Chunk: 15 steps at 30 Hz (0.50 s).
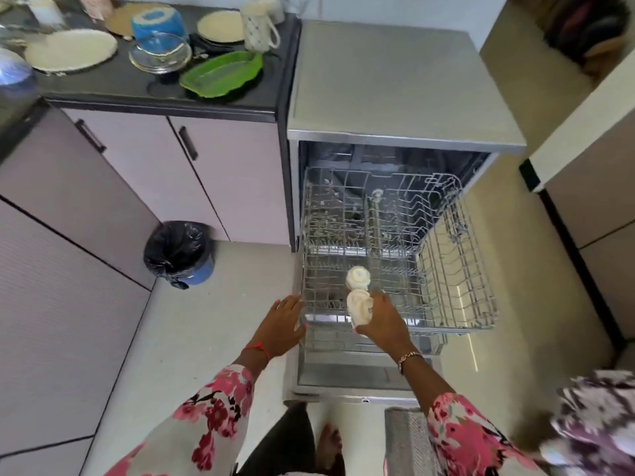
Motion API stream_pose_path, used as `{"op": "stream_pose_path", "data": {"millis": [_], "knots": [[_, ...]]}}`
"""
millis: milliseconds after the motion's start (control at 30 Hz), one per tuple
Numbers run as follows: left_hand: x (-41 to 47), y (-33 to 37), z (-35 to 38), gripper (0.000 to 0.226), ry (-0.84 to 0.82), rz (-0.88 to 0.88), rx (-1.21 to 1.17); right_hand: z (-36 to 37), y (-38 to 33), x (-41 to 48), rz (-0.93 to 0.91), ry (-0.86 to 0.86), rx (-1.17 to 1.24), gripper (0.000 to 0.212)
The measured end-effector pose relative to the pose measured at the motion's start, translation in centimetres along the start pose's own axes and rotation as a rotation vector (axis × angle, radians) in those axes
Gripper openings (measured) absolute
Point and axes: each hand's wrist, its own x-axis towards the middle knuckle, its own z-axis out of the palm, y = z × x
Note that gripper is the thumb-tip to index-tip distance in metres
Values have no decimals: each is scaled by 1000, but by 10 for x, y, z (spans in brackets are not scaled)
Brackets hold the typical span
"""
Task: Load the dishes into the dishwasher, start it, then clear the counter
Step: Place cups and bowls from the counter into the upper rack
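Observation:
The dishwasher (pixel 395 84) stands open with its wire upper rack (pixel 457 269) pulled out. One cream cup (pixel 357 277) sits upside down in the rack near its front. My right hand (pixel 385 321) grips a second cream cup (pixel 359 309) just in front of the first, over the rack's front edge. My left hand (pixel 283 326) rests with straight fingers against the rack's front left corner. Dishes wait on the dark counter (pixel 103 84): a large cream plate (pixel 70 49), glass bowls (pixel 159 55), a green tray (pixel 221 73), a small cream plate (pixel 220 26), a patterned mug (pixel 257 27), a blue tub (pixel 156 24).
A blue bin (pixel 180 252) lined with a black bag stands on the floor left of the dishwasher. Pink cabinet doors (pixel 220 176) run under the counter. The lowered dishwasher door (pixel 360 376) lies in front of my feet. A tall cabinet (pixel 584 187) stands at the right.

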Motion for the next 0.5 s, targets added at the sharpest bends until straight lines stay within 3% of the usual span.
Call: {"op": "stream_pose_path", "data": {"millis": [300, 500], "knots": [[82, 8, -14, 53, 178, 60, -20, -39, 21, 69, 53, 61, 93, 74], [152, -22, -18, 55, 194, -63, -71, -38, 19, 142, 65, 52, 103, 74]]}}
